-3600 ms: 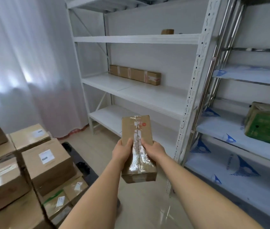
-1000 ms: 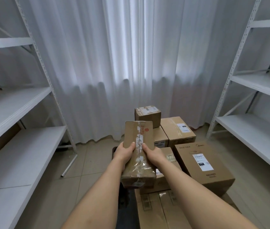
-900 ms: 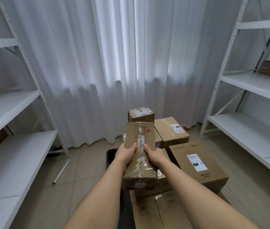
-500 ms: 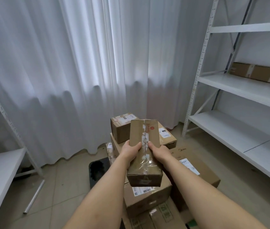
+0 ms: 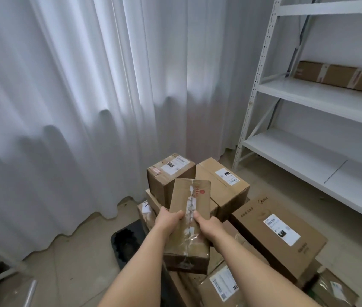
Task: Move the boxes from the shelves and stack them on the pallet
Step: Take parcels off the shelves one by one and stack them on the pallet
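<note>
While both hands grip it, the long box point(image 5: 188, 220) points ahead at the stack.
Left hand point(image 5: 168, 220) and right hand point(image 5: 209, 226) clasp its middle; the small labelled box point(image 5: 169, 173) lies just beyond.

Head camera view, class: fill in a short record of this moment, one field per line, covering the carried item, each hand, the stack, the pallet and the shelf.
Carried item: long brown cardboard box sealed with clear tape, held above the stack
Left hand: grips the box's left side
Right hand: grips the box's right side
Stack: brown cardboard boxes, small labelled cube box on top
Pallet: black plastic pallet, one corner showing left of the stack
Shelf: white metal shelving unit at right, long flat brown carton on it
</note>
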